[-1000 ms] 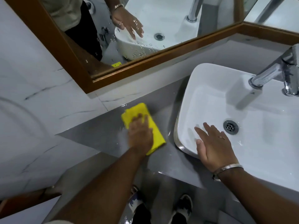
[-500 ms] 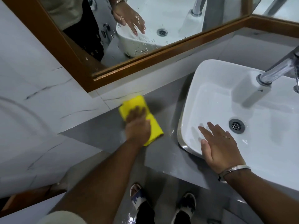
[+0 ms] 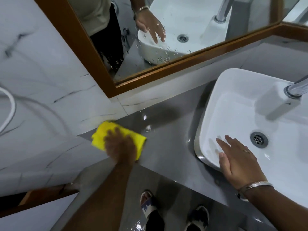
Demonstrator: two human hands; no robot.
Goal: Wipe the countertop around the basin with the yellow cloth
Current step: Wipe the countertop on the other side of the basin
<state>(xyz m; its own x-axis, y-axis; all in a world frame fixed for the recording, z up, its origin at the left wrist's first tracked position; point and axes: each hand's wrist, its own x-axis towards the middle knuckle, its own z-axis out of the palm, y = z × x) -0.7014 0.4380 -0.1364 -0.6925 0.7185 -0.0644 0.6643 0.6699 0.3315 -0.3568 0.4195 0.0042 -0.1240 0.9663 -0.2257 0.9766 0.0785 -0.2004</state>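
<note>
A folded yellow cloth [image 3: 103, 133] lies flat on the grey countertop [image 3: 166, 135], at its far left end where it meets the marble wall. My left hand [image 3: 120, 145] presses down on the cloth, fingers spread over it and blurred by motion. The white rectangular basin [image 3: 233, 90] sits on the counter to the right. My right hand [image 3: 238, 159] rests flat and open on the basin's near left corner, a metal bangle on the wrist. The countertop between cloth and basin is wet and shiny.
A chrome tap [image 3: 296, 89] reaches over the basin from the right. A wood-framed mirror [image 3: 166, 67] hangs close above the counter's back edge. White marble wall [image 3: 41, 90] bounds the counter on the left. My sandalled feet [image 3: 150, 205] stand on the wet floor below.
My left hand has slid the yellow cloth leftward and toward the counter's front left corner, away from the basin. My right hand stays on the basin's corner.
</note>
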